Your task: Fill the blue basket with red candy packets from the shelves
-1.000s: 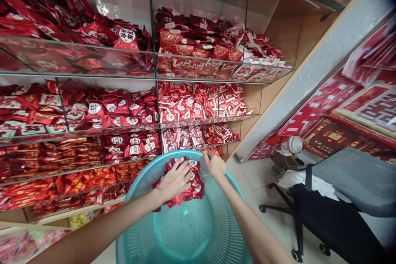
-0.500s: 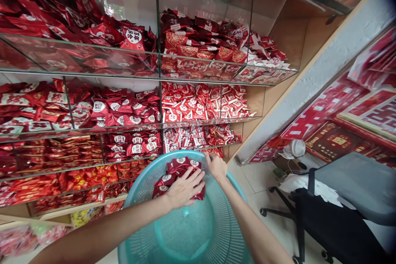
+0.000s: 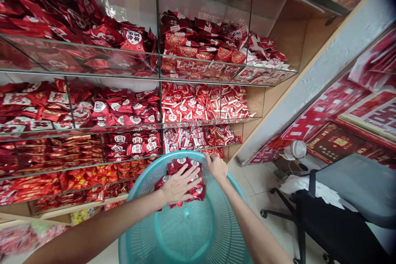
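Note:
A large teal plastic basket (image 3: 229, 214) with perforated walls stands in front of me. Against its far inner wall lie several dark red packets (image 3: 198, 192) with white oval labels. My left hand (image 3: 178, 186) rests palm down over these packets, fingers spread, partly covering them. At the far right of the rim, my right hand (image 3: 218, 168) is closed around the basket's edge, thumb and fingers bent over it.
Glass-fronted shelves (image 3: 123, 73) full of red packets rise just beyond the basket. To the right stands a black office chair (image 3: 334, 222) on wheels. Red printed boxes (image 3: 337, 140) are stacked behind it, and a white wall edge (image 3: 297, 90) slants beside the shelves.
My left hand has slid slightly left across the packets, uncovering more of those on its right. My right hand stays on the basket rim.

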Demonstrator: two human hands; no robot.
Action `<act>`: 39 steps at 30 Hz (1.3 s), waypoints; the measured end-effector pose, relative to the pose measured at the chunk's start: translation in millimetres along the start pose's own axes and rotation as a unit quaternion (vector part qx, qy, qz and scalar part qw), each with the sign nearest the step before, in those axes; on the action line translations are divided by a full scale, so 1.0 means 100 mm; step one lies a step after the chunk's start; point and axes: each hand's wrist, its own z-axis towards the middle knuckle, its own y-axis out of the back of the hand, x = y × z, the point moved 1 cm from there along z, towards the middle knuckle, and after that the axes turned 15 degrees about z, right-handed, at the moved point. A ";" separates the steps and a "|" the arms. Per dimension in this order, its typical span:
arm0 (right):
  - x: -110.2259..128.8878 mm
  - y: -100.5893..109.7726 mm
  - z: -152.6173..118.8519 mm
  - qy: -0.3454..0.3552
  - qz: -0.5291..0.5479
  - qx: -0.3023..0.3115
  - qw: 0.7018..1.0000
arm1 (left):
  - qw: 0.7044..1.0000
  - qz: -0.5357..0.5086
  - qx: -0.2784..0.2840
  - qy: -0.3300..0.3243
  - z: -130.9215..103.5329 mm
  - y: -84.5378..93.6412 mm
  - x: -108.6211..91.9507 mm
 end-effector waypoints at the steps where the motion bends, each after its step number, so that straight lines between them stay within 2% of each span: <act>1: 0.01 0.00 0.00 0.000 0.001 0.001 1.000 | 1.000 -0.002 0.000 0.001 0.01 0.01 -0.02; 7: 0.03 0.03 -0.01 -0.011 0.000 0.014 1.000 | 0.998 -0.002 0.012 -0.058 0.00 0.04 -0.13; 12: 0.03 0.04 -0.01 -0.016 -0.001 0.010 1.000 | 0.999 0.003 0.014 -0.030 -0.04 0.00 0.01; 15: 0.02 0.03 -0.01 -0.009 -0.002 0.004 1.000 | 0.999 0.002 0.015 -0.036 -0.06 0.01 0.06; 20: 0.02 -0.01 0.01 0.004 0.001 -0.006 1.000 | 0.999 -0.016 -0.011 -0.037 -0.07 0.13 0.04; 23: 0.04 0.00 0.01 0.007 0.007 -0.002 1.000 | 0.999 -0.029 -0.016 0.015 -0.05 0.25 0.19; 25: 0.05 0.01 0.00 0.008 0.010 0.000 1.000 | 0.994 -0.027 -0.012 0.106 -0.02 0.28 0.39; 27: 0.07 0.02 0.00 0.011 0.012 0.000 1.000 | 0.974 -0.026 -0.011 0.224 0.01 0.27 0.62; 29: 0.09 0.04 0.00 0.013 0.011 0.000 1.000 | 0.955 -0.044 -0.009 0.293 0.06 0.22 0.80; 32: 0.11 0.06 0.00 0.016 0.005 0.002 1.000 | 0.948 -0.079 -0.011 0.308 0.17 0.15 0.89; 39: 0.04 0.19 0.00 0.033 0.006 -0.011 0.999 | 0.949 -0.100 -0.005 0.300 0.39 0.04 0.70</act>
